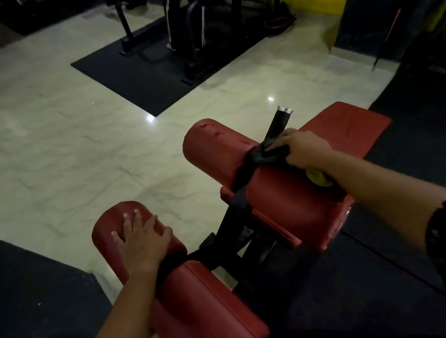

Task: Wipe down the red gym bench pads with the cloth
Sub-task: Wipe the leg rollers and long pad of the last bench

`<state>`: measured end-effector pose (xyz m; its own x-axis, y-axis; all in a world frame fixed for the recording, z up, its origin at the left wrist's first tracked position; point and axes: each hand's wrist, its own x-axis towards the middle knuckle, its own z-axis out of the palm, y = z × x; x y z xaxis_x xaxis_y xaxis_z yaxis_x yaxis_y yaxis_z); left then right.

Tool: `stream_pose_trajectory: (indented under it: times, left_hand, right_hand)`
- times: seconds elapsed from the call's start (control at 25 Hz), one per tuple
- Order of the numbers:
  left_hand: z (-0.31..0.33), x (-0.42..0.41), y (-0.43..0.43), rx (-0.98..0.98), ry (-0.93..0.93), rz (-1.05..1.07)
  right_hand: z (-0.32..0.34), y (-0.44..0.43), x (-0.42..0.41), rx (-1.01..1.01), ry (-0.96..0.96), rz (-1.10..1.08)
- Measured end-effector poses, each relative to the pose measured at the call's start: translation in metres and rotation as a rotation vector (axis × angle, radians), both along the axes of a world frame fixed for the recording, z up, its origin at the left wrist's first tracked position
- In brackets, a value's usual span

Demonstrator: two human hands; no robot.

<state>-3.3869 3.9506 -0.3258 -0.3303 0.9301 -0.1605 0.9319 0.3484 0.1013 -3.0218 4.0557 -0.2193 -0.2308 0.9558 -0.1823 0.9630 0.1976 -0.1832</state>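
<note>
Step in hand: wiping the roller pads. The right hand has its fingers curled over a dark cloth, bunching it and pressing it onto the top of the upper roller pad, right where the black post passes between the pad's two halves. In this dim light I cannot tell where the cloth ends and the dark gap below it begins.

The left hand lies flat on the lower roller pad, fingers spread and holding nothing. I read it as a brace.

Progress, as a judgement: early to middle. The flat seat pad beyond the right hand shows no cloth on it, and the lower roller is only being leaned on.

Next move calls for sweeping the cloth along the upper roller toward its far left end, where small scuffs or tears show in the cover. Light pressure there, or the cloth may catch.

In the way: the post and the black frame split each roller, so each half needs its own pass. A yellow disc sits just under the right wrist.

Around: pale tiled floor, a black floor mat with a machine on it, and a standing person there, well apart from the bench.
</note>
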Motion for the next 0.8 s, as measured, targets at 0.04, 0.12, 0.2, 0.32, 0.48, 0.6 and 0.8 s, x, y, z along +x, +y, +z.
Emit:
stream_pose_trajectory:
  times: [0.04, 0.12, 0.2, 0.32, 0.48, 0.6, 0.8]
  left_hand:
    - [0.000, 0.000, 0.000, 0.000, 0.001, -0.001]
    - [-0.001, 0.000, 0.000, 0.005, -0.004, 0.001]
    - [-0.002, 0.000, 0.000, 0.011, -0.004, -0.004]
    - [-0.002, -0.001, 0.000, 0.023, -0.009, -0.011]
    - [-0.004, -0.002, 0.000, 0.011, 0.003, -0.018]
    - [-0.005, -0.003, 0.003, 0.017, 0.005, -0.009]
    - [-0.004, -0.001, 0.002, 0.015, 0.011, -0.006]
  right_hand:
    - [-0.001, 0.007, 0.011, -0.064, 0.048, -0.025]
    - [-0.009, 0.007, 0.021, -0.095, 0.041, -0.026]
    - [-0.017, -0.005, 0.030, -0.064, -0.002, -0.068]
    - [-0.018, -0.036, 0.060, -0.111, -0.001, -0.144]
    - [0.004, -0.075, 0.097, -0.348, -0.018, -0.266]
    - [0.034, -0.112, 0.068, -0.236, -0.250, -0.190]
    - [-0.023, -0.158, -0.071, 0.216, -0.255, 0.213]
